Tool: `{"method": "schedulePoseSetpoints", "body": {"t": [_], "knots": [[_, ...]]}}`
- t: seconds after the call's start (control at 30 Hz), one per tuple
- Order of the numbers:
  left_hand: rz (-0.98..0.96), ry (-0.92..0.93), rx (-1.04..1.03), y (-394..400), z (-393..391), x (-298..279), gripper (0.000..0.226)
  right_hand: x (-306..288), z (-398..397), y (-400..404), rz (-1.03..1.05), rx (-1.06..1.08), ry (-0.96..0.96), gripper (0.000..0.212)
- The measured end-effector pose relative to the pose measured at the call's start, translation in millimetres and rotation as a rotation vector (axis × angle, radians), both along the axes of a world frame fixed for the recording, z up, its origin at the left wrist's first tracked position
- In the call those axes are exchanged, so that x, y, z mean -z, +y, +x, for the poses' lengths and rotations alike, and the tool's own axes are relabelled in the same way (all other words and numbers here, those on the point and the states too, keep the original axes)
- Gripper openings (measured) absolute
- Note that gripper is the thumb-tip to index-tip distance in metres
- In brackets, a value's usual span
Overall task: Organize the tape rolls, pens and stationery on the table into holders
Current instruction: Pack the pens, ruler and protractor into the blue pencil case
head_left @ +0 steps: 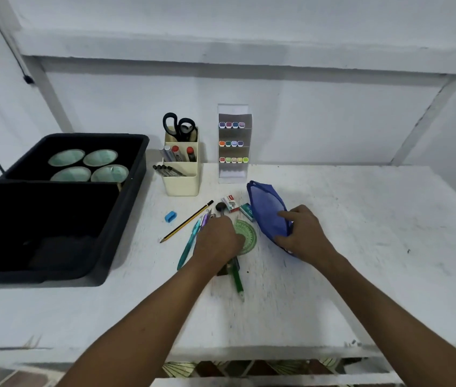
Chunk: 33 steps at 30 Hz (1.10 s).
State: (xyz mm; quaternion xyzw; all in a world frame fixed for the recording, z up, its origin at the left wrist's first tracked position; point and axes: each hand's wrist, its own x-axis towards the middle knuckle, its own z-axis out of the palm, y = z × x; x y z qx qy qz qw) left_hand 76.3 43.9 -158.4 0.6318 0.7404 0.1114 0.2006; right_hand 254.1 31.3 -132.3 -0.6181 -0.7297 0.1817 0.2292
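Observation:
My left hand is closed over a loose bunch of pens lying on the white table; a green pen sticks out below it. A green round protractor lies just right of that hand. My right hand grips the near end of a blue pencil pouch. A yellow-black pencil, a teal pen, a blue sharpener, a staples box and a small teal box lie around.
A cream desk holder with scissors, markers and pens stands at the back. Beside it is a clear rack of coloured markers. A black tray at left holds several tape rolls.

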Motion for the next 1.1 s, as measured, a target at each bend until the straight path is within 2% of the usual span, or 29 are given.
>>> {"method": "schedulePoseSetpoints", "body": {"t": [0.17, 0.33, 0.5, 0.6, 0.73, 0.9, 1.1], "knots": [[-0.004, -0.157, -0.096, 6.0, -15.7, 0.9, 0.031, -4.3, 0.9, 5.3, -0.043, -0.013, 0.037, 0.048], [-0.031, -0.433, -0.226, 16.9, -22.4, -8.2, 0.038, 1.4, 1.9, 15.7, -0.107, 0.005, 0.063, 0.066], [-0.032, -0.724, -0.236, 24.7, -17.9, -29.0, 0.031, 4.1, 6.7, 28.0, -0.102, 0.050, 0.089, 0.054], [-0.095, -0.818, -0.191, 33.9, -5.8, -45.1, 0.024, 2.0, 11.2, 29.4, -0.121, 0.029, 0.092, 0.053], [-0.186, -0.808, -0.108, 45.2, 13.0, -51.2, 0.018, 1.1, 15.7, 28.0, -0.099, -0.001, 0.149, 0.048], [-0.211, -0.682, -0.075, 60.2, 33.8, -44.0, 0.011, 3.1, 18.1, 25.4, -0.108, -0.034, 0.205, 0.049], [-0.175, -0.493, -0.014, 67.7, 49.9, -31.0, 0.023, 8.9, 20.7, 19.8, -0.101, 0.017, 0.279, 0.049]]}}
